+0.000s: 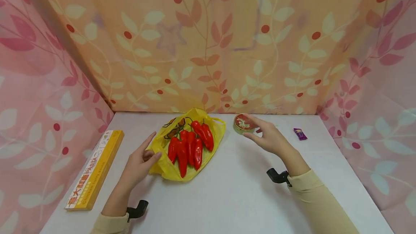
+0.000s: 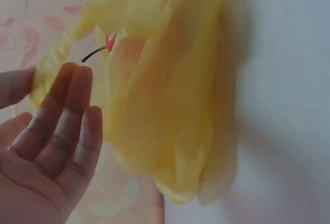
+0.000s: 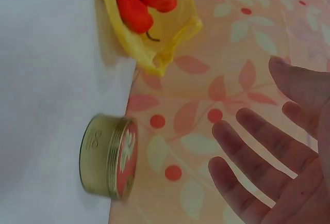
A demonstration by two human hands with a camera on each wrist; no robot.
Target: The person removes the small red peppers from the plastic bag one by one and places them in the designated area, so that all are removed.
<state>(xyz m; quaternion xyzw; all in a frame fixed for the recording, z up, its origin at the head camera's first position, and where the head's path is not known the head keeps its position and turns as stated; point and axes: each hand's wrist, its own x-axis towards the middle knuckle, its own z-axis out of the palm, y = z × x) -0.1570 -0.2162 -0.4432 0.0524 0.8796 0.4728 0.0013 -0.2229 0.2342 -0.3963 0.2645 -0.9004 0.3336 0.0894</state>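
Note:
Several glossy red chili peppers (image 1: 190,145) lie in a spread yellow plastic bag (image 1: 156,158). My left hand (image 1: 138,165) is at the bag's left edge with fingers extended; whether a fingertip touches the plastic I cannot tell. The left wrist view shows the bag (image 2: 175,95) beyond those fingers, most peppers hidden behind it. To the right, a round golden tin (image 1: 243,130) with a red patterned lid stands near the back wall. My right hand (image 1: 269,138) is beside it, fingers spread. In the right wrist view, a gap separates the tin (image 3: 98,154) from that hand (image 3: 278,167).
A long yellow and white pasta box (image 1: 95,169) lies at the left of the white table (image 1: 214,205). Toward the back right is a small purple wrapped packet (image 1: 299,134). Patterned cloth walls (image 1: 208,46) enclose the back and both sides.

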